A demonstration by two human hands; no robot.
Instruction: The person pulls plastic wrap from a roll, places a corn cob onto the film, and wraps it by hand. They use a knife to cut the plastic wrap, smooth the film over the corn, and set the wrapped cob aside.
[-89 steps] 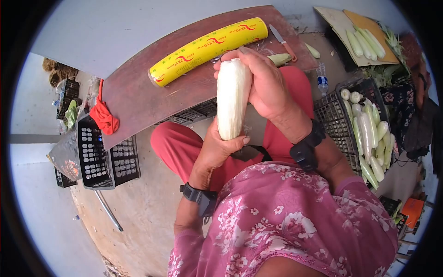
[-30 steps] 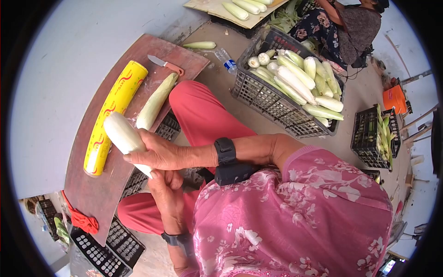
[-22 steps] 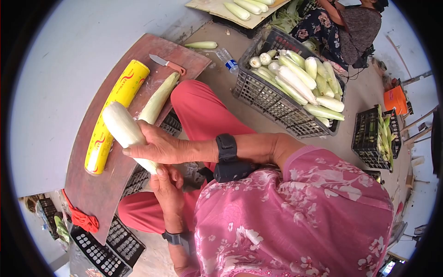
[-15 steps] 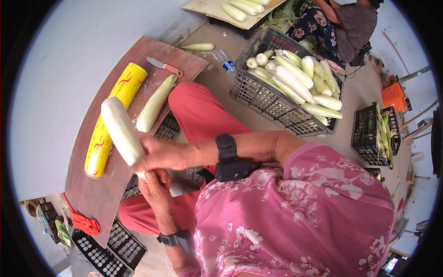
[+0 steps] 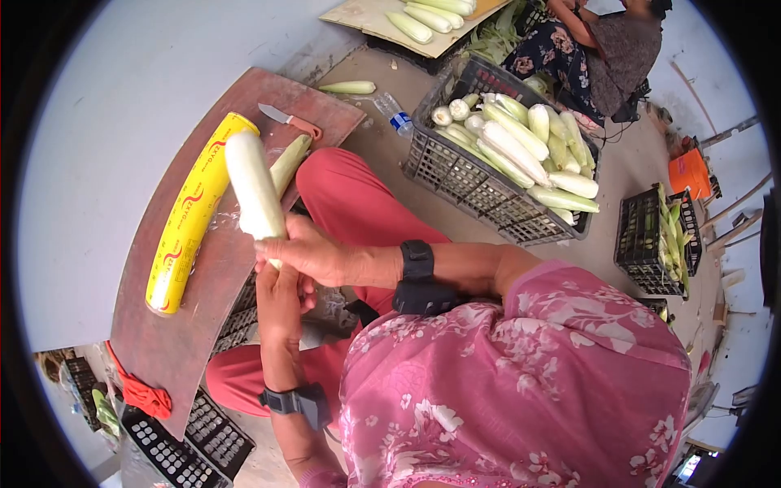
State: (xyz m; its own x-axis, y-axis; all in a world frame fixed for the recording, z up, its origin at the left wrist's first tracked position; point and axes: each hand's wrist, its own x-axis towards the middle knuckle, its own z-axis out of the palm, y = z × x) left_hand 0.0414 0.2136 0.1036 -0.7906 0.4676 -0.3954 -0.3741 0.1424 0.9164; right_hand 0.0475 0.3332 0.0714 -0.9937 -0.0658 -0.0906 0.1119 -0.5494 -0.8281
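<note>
A pale, smooth ear of corn (image 5: 254, 183) points up and left, held above the work board (image 5: 150, 346). My right hand (image 5: 316, 254) is closed round its lower part. Just below, my left hand (image 5: 281, 299) is closed at the lower end, its fingers partly hidden behind the right hand. Behind the held ear, a second ear of corn (image 5: 290, 161) lies on the board, partly covered. A yellow roll of cling film (image 5: 193, 213) lies along the board, left of my hands. At the board's far end rests a knife (image 5: 290, 120) with an orange-pink handle.
A black crate (image 5: 488, 191) full of corn ears stands on the floor to the right, near a plastic bottle (image 5: 396, 115). Another person (image 5: 606, 61) sits behind it. More corn lies on a far board (image 5: 358, 18). A red cloth (image 5: 146, 398) hangs at the near edge.
Both hands have shifted up and to the right with the corn. The held ear stands more upright and now covers part of the ear on the board.
</note>
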